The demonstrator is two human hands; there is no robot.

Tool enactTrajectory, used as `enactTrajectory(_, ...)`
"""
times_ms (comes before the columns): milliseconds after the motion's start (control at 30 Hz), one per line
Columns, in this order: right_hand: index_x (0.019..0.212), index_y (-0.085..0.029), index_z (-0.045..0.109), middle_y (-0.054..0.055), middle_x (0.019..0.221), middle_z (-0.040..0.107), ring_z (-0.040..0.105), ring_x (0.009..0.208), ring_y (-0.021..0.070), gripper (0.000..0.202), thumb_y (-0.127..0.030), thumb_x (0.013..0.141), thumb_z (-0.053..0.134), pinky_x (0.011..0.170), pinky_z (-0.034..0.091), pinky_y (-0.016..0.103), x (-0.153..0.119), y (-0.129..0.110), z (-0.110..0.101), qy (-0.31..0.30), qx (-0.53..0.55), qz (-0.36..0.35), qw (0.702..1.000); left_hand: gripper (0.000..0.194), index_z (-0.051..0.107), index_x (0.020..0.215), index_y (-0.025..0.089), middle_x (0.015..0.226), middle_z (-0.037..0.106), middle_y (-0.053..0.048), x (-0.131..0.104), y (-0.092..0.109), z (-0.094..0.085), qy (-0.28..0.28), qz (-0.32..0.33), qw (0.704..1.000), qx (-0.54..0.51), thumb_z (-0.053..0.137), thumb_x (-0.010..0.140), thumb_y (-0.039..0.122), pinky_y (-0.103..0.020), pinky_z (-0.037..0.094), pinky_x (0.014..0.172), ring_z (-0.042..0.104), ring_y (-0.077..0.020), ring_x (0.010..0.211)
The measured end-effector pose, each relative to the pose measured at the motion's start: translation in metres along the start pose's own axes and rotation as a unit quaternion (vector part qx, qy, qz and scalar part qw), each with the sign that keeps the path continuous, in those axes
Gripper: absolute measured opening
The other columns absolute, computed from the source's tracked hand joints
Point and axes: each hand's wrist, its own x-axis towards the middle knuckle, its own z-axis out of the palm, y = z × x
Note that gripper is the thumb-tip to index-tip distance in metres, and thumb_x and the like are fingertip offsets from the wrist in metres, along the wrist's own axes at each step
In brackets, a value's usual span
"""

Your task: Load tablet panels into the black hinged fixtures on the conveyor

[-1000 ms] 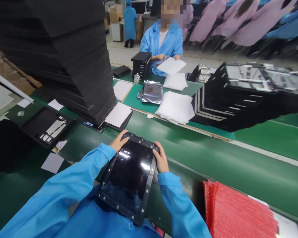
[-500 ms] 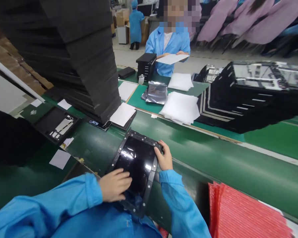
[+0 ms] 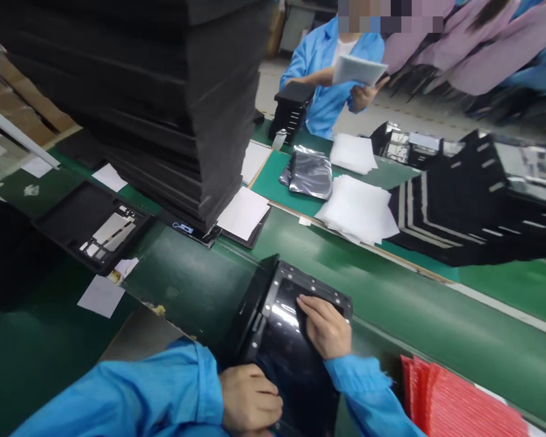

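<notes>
A black frame (image 3: 341, 297) with silver dots along its border lies on the bench before me, around a glossy black screen (image 3: 295, 370). Along its left side a dark panel (image 3: 250, 303) stands tilted up. My left hand (image 3: 252, 397) is closed, its fingers curled over the frame's lower left edge. Over the upper part of the screen, my right hand (image 3: 327, 328) has its fingers pressed together, tips at the glossy surface. Whatever those fingertips may pinch is too small to make out.
A tall stack of black trays (image 3: 200, 121) rises at the left. Beside it lie white sheets (image 3: 243, 212) and an open black case (image 3: 95, 224). Across the bench are white sheets (image 3: 357, 209), silver bags (image 3: 310, 173), stacked black cases (image 3: 446, 206) and a co-worker (image 3: 316, 54). Red bubble wrap (image 3: 468, 400) sits right.
My left hand has gone from spread on the screen to curled at the frame's edge. My right hand moved from the corner onto the screen. The dark side panel now stands up.
</notes>
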Motion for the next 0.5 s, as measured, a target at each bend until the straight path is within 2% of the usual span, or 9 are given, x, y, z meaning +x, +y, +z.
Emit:
enactTrajectory(67, 0.101, -0.028, 0.071, 0.003, 0.101, 0.071, 0.065, 0.094, 0.0220, 0.035, -0.019, 0.082, 0.043, 0.083, 0.056, 0.041, 0.001, -0.005, 0.000, 0.009, -0.031, 0.015, 0.999, 0.035, 0.061, 0.104, 0.019, 0.111, 0.066, -0.005, -0.003, -0.004, -0.006, 0.025, 0.010, 1.000, -0.009, 0.051, 0.086, 0.047, -0.037, 0.043, 0.094, 0.057, -0.0209, 0.104)
enactTrajectory(100, 0.103, -0.027, 0.070, 0.003, 0.103, 0.070, 0.065, 0.096, 0.0225, 0.036, -0.019, 0.082, 0.043, 0.084, 0.056, 0.042, 0.000, -0.010, 0.000, 0.013, -0.046, 0.022, 0.999, 0.039, 0.060, 0.108, 0.019, 0.118, 0.063, -0.007, -0.007, -0.008, -0.010, 0.054, -0.011, 0.998, -0.021, 0.052, 0.085, 0.049, -0.041, 0.039, 0.100, 0.054, -0.0236, 0.111)
enactTrajectory(167, 0.111, -0.024, 0.067, 0.006, 0.113, 0.066, 0.061, 0.107, 0.0248, 0.039, -0.020, 0.080, 0.044, 0.089, 0.054, 0.045, -0.004, -0.026, 0.002, 0.018, -0.069, 0.045, 0.996, 0.046, 0.055, 0.121, 0.020, 0.132, 0.053, -0.011, -0.018, -0.021, -0.020, 0.122, -0.109, 0.985, -0.060, 0.052, 0.085, 0.049, -0.049, 0.033, 0.106, 0.043, -0.0284, 0.125)
enactTrajectory(233, 0.119, -0.021, 0.063, 0.008, 0.123, 0.061, 0.056, 0.116, 0.0268, 0.042, -0.021, 0.080, 0.046, 0.093, 0.052, 0.048, -0.012, -0.048, 0.006, 0.023, -0.080, 0.072, 0.994, 0.047, 0.048, 0.130, 0.018, 0.140, 0.044, -0.014, -0.028, -0.041, -0.030, 0.155, -0.227, 0.955, -0.109, 0.046, 0.090, 0.041, -0.050, 0.033, 0.108, 0.037, -0.0282, 0.131)
enactTrajectory(300, 0.119, -0.020, 0.062, 0.009, 0.121, 0.062, 0.056, 0.115, 0.0270, 0.041, -0.023, 0.082, 0.046, 0.092, 0.052, 0.048, -0.022, -0.071, 0.011, 0.037, -0.087, 0.096, 0.991, 0.044, 0.045, 0.134, 0.018, 0.142, 0.041, -0.014, -0.035, -0.061, -0.036, 0.133, -0.283, 0.938, -0.148, 0.040, 0.093, 0.033, -0.047, 0.035, 0.108, 0.037, -0.0253, 0.131)
enactTrajectory(400, 0.113, -0.022, 0.065, 0.008, 0.112, 0.067, 0.062, 0.105, 0.0258, 0.036, -0.024, 0.085, 0.044, 0.087, 0.055, 0.047, -0.035, -0.106, 0.014, 0.048, -0.085, 0.127, 0.987, 0.044, 0.044, 0.135, 0.024, 0.143, 0.041, -0.010, -0.039, -0.078, -0.039, 0.076, -0.280, 0.944, -0.157, 0.044, 0.091, 0.029, -0.048, 0.034, 0.109, 0.038, -0.0250, 0.132)
enactTrajectory(500, 0.108, -0.025, 0.068, 0.007, 0.109, 0.068, 0.063, 0.103, 0.0253, 0.032, -0.025, 0.084, 0.047, 0.087, 0.055, 0.045, -0.043, -0.135, 0.008, 0.034, -0.057, 0.151, 0.986, 0.047, 0.049, 0.131, 0.026, 0.146, 0.037, -0.009, -0.045, -0.083, -0.041, 0.085, -0.288, 0.945, -0.126, 0.054, 0.084, 0.028, -0.054, 0.026, 0.111, 0.029, -0.0297, 0.136)
